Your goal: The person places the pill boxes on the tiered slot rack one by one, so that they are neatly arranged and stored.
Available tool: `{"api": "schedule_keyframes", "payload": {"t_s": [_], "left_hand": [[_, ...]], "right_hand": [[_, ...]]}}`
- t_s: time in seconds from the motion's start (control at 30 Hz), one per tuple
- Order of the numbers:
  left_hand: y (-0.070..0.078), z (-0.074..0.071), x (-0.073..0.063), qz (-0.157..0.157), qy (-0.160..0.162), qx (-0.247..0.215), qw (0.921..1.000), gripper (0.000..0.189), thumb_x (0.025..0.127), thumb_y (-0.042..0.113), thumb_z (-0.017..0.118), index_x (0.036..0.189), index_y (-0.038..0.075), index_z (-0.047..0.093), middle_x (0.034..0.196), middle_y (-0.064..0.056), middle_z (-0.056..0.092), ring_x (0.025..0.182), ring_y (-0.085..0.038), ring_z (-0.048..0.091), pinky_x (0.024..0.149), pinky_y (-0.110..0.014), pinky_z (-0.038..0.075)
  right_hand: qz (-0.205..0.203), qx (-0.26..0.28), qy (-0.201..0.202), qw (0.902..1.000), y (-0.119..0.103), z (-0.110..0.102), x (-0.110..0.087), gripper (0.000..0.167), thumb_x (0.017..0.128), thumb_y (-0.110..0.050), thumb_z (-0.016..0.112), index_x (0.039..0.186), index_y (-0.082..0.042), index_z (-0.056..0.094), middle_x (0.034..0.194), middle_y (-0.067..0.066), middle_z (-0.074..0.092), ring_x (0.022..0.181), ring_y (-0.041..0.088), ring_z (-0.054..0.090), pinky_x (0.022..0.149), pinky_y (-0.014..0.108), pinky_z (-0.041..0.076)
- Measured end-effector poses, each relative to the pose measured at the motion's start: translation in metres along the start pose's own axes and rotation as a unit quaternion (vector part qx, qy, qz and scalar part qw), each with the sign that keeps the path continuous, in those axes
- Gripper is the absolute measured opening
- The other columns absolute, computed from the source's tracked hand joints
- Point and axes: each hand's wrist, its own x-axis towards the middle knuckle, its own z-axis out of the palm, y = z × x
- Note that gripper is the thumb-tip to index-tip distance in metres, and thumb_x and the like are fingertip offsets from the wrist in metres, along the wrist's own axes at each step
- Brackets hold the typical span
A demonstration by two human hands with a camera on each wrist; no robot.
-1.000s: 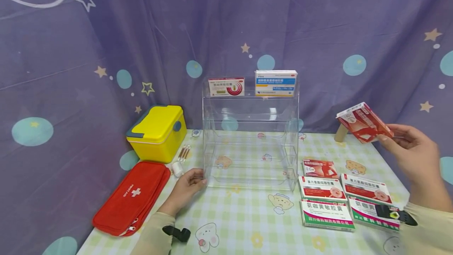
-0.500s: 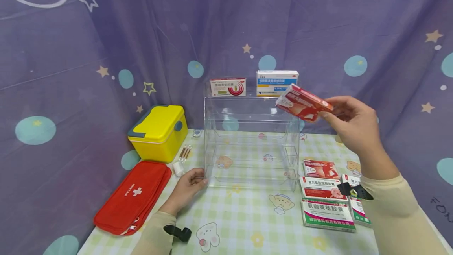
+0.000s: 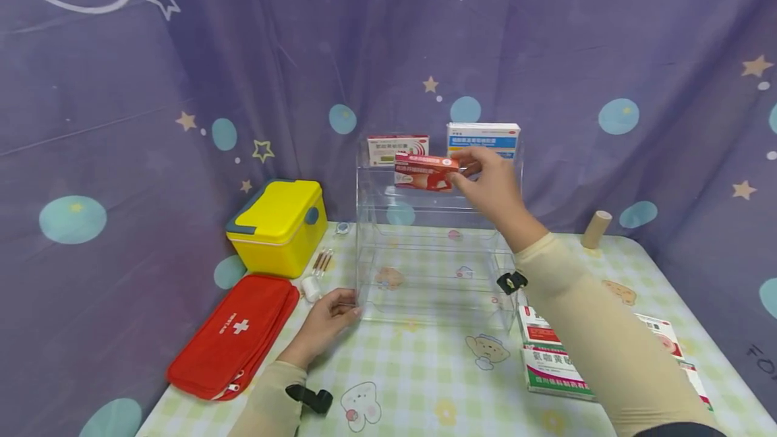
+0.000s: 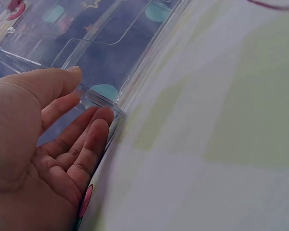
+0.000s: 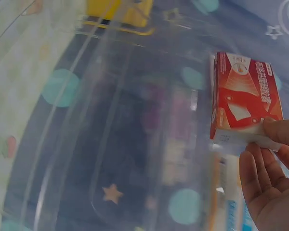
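My right hand [image 3: 488, 181] pinches a red medicine box [image 3: 426, 172] between thumb and fingers. In the head view the box is level, in front of the upper part of a clear tiered display rack [image 3: 440, 299]. Its printed red front shows in the right wrist view [image 5: 245, 91]. My left hand [image 3: 328, 322] holds the rack's lower left front corner, fingertips right at the edge in the left wrist view [image 4: 62, 139]. On the rack's top tier stand a white-and-red medicine box [image 3: 388, 148] and a blue-and-white medicine box [image 3: 485, 135], partly covered by my right hand.
At the left are a red first-aid pouch [image 3: 233, 336], a yellow lidded box [image 3: 279, 228], a small white roll [image 3: 311, 288] and thin brown-filled sticks [image 3: 322, 262]. Several medicine boxes [image 3: 555, 369] lie at the right, partly under my forearm. A tan cylinder [image 3: 596, 229] stands at the back right.
My right hand has carried the red medicine box leftward from the table's right side to the front of the rack, turning it level. My left hand stays at the rack's corner.
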Motion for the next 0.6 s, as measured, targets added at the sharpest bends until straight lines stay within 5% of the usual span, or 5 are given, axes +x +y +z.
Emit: {"api": "schedule_keyframes", "payload": {"t_s": [0.3,0.6], "left_hand": [[0.003,0.001,-0.001,0.005,0.0,0.001,1.0,0.036,0.097,0.011,0.077,0.13,0.004,0.066,0.12,-0.014,0.071,0.104,-0.023,0.068,0.084,-0.025,0.054],[0.001,0.0,0.0,0.0,0.0,-0.002,1.0,0.036,0.097,0.009,0.076,0.131,0.002,0.066,0.122,-0.016,0.07,0.105,-0.025,0.067,0.085,-0.024,0.054]], "right_hand": [[0.046,-0.006,-0.048,0.9978,0.007,0.042,0.02,0.028,0.093,-0.014,0.081,0.119,-0.011,0.071,0.105,0.006,0.07,0.095,0.023,0.071,0.075,0.042,0.058],[0.061,-0.002,-0.06,0.9964,0.005,0.062,0.019,0.026,0.094,-0.019,0.082,0.118,-0.015,0.071,0.101,-0.001,0.071,0.09,0.018,0.069,0.073,0.038,0.059]]}}
